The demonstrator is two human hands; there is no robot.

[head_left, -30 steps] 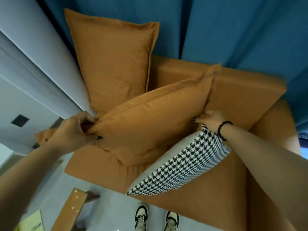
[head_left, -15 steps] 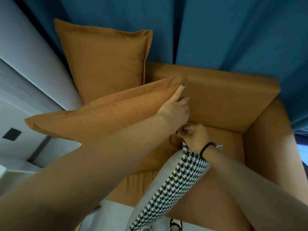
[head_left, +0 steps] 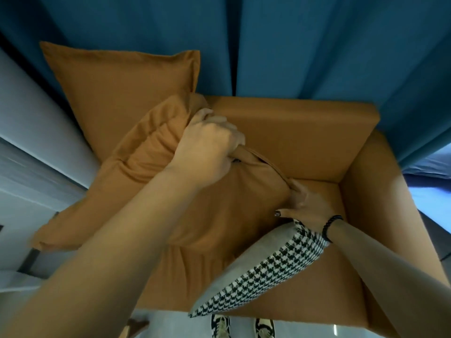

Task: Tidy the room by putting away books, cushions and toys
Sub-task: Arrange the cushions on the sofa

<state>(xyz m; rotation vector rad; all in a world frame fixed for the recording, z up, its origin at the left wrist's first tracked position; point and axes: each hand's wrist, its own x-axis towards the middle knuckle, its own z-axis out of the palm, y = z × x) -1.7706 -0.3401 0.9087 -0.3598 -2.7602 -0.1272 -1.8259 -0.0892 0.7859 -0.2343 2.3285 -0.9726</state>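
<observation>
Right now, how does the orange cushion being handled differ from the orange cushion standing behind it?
The front orange cushion is gripped by the left hand and right hand; the back orange cushion is untouched. The front one is crumpled and tilted; the back one stands upright and smooth against the blue curtain. Both share the same orange fabric with a flanged edge.

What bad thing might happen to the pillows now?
The houndstooth cushion sits wedged under the right hand and sticks out past the sofa seat's front edge, so it may slide to the floor near the shoes. The left hand bunches one corner of the orange cushion; a hard tug might strain that seam. Swinging it could also knock over the upright orange cushion behind.
</observation>
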